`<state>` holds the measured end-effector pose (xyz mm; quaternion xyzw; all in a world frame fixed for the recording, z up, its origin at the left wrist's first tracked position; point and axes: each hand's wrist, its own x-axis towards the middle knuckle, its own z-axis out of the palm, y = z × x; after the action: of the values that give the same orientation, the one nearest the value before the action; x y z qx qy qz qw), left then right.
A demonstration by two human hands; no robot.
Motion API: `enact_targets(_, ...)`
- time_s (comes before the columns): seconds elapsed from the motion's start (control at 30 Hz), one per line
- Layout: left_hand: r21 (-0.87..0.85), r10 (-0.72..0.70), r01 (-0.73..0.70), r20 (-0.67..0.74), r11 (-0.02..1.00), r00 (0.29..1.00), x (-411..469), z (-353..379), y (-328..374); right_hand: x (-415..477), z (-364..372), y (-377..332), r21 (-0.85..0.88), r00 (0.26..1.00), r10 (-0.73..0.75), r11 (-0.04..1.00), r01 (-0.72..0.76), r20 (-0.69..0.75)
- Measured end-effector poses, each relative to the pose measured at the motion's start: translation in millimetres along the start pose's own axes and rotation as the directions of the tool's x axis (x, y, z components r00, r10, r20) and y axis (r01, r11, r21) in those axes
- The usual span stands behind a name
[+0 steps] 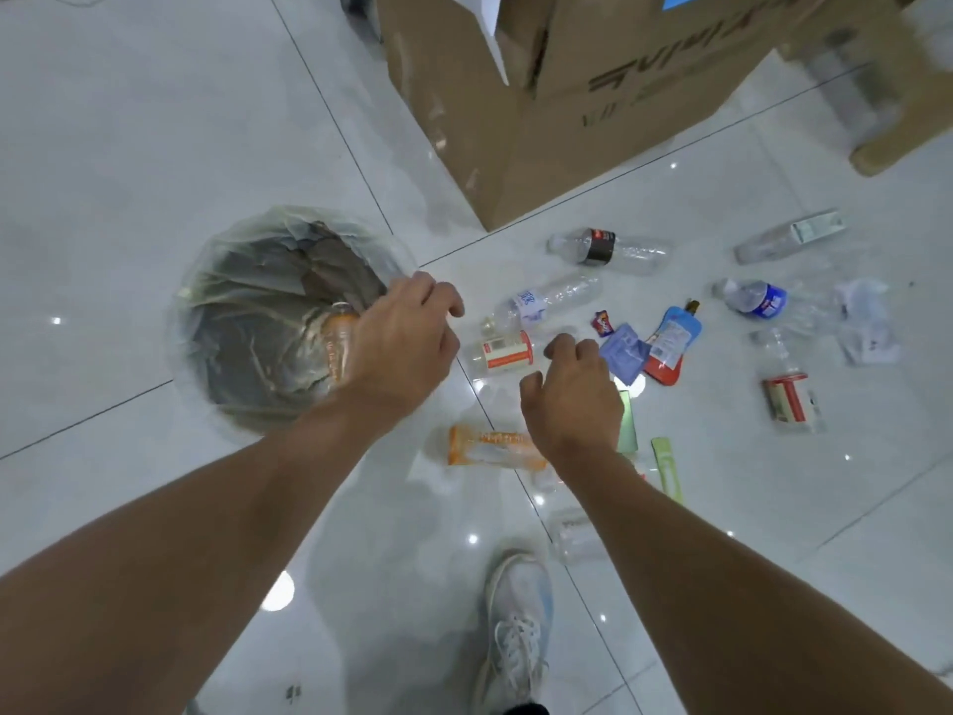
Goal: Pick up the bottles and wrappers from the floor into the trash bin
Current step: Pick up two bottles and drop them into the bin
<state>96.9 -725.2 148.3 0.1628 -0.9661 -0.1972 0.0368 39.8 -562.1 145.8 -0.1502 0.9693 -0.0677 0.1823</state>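
One trash bin [206, 322], clear liner, one orange-label bottle [338, 343] inside. Left hand [399, 343] over bin's right rim, fingers loosely curled, holding nothing; that bottle just below its palm. Right hand [572, 394] above floor litter, fingers curled downward, empty. About eight bottles on white tiled floor [129, 147]: red-label bottle [503, 353] just beyond right hand, orange-label floor bottle [490, 448] beside its wrist. Roughly five wrappers, blue pouch [673, 343] right of hand. Two cardboard boxes [541, 121] behind. One white shoe [515, 632].
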Motion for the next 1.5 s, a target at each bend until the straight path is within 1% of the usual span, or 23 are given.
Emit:
enact_targets(0.07,0.000,0.100,-0.100,0.013,0.995,0.995,5.8,10.1,26.5,-0.4,-3.5,26.6,0.008,0.999,0.033,0.999,-0.034,0.017)
enact_targets(0.13,-0.003,0.138,-0.139,0.061,0.990,0.988,8.3,26.7,49.2,0.2,-3.3,53.3,0.028,0.998,0.057,0.998,-0.059,0.041)
enact_targets(0.2,0.016,0.142,-0.145,0.125,0.989,0.982,8.6,48.5,66.7,1.0,-1.0,78.9,0.046,0.994,0.081,0.995,-0.085,0.069)
enact_targets(0.3,0.070,0.071,-0.094,0.278,0.993,0.958,5.4,83.0,84.0,0.8,5.4,115.0,0.009,0.988,0.106,0.994,-0.108,0.110)
enact_targets(0.4,0.159,-0.039,-0.032,0.423,0.987,0.905,-2.8,114.1,85.5,0.6,17.3,144.7,-0.029,0.980,0.130,0.991,-0.127,0.153)
enact_targets(0.5,0.220,-0.118,0.004,0.505,0.975,0.855,-14.8,143.3,79.1,0.8,36.4,164.5,-0.064,0.970,0.139,0.990,-0.129,0.199)
enact_targets(0.6,0.193,-0.141,0.043,0.529,0.980,0.837,-23.2,169.6,72.9,4.9,58.6,171.4,-0.088,0.966,0.118,0.991,-0.100,0.232)
enact_targets(0.8,0.162,-0.121,0.034,0.569,0.986,0.813,-39.0,222.1,57.2,18.6,111.2,162.6,-0.085,0.958,-0.033,0.995,0.060,0.284)
enact_targets(0.87,0.190,-0.107,-0.008,0.590,0.982,0.800,-44.7,236.5,50.8,23.8,125.6,159.2,-0.067,0.957,-0.050,0.995,0.072,0.286)
enact_targets(0.97,0.278,-0.112,-0.076,0.604,0.958,0.789,-55.5,258.8,41.7,29.7,142.9,159.6,-0.057,0.959,-0.066,0.995,0.085,0.274)
enact_targets(1.07,0.329,-0.126,-0.100,0.601,0.939,0.789,-64.3,277.2,32.6,33.4,157.2,163.9,-0.073,0.953,-0.094,0.990,0.120,0.288)
enact_targets(1.13,0.335,-0.136,-0.105,0.620,0.936,0.773,-67.6,284.8,29.2,35.0,163.0,167.7,-0.067,0.949,-0.115,0.988,0.140,0.294)
enact_targets(1.23,0.329,-0.185,-0.038,0.620,0.943,0.763,-69.8,286.6,28.3,35.5,168.2,171.2,-0.076,0.943,-0.140,0.982,0.170,0.301)
enact_targets(1.37,0.312,-0.320,0.173,0.520,0.934,0.792,-69.0,274.4,23.8,32.2,169.5,173.7,-0.092,0.940,-0.105,0.986,0.141,0.323)
enact_targets(1.43,0.292,-0.344,0.223,0.479,0.930,0.808,-69.8,272.3,19.8,26.7,171.7,178.5,-0.142,0.924,-0.151,0.967,0.212,0.351)
enact_targets(1.5,0.271,-0.328,0.221,0.465,0.937,0.822,-73.4,273.9,17.2,21.3,175.3,185.3,-0.201,0.897,-0.219,0.928,0.313,0.385)
